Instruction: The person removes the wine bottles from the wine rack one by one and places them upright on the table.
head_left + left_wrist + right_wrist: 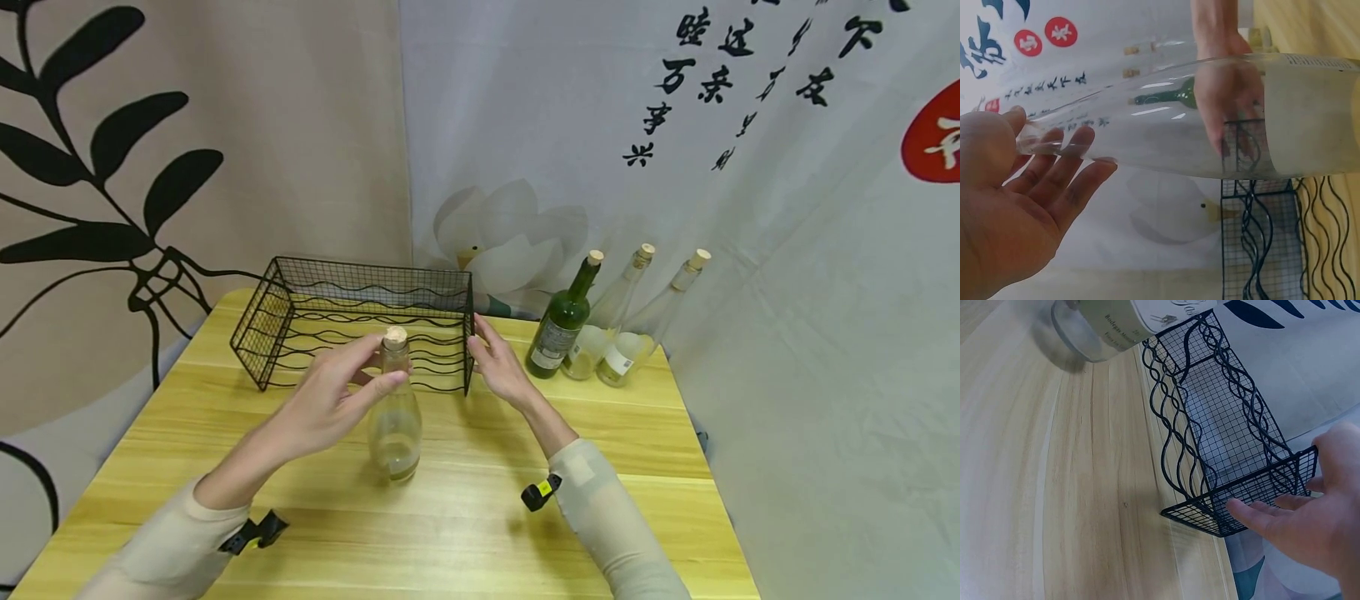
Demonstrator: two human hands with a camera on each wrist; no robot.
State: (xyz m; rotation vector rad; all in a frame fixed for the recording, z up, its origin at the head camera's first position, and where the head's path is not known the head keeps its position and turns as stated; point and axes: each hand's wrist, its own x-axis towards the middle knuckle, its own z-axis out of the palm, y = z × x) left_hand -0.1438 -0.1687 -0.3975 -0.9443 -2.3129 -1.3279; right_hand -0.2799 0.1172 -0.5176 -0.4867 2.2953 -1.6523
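My left hand [330, 396] grips a clear glass bottle [396, 429] by its neck, just under the cork [395, 337]. The bottle is nearly upright, in front of a black wire wine rack [375, 271]. In the left wrist view, the fingers [1072, 194] lie around the slim neck. A pale label [1113, 322] shows on the bottle in the right wrist view. My right hand [501, 362] touches the rack's right end. Seen from the right wrist, its extended fingers [1254, 515] lie against the mesh end panel.
To the right of the rack stand a corked green bottle [558, 329] and two corked clear bottles, one in the middle [600, 321] and one rightmost [637, 333]. The rack sits at the back of a wooden table [480, 533], before a printed curtain [525, 125].
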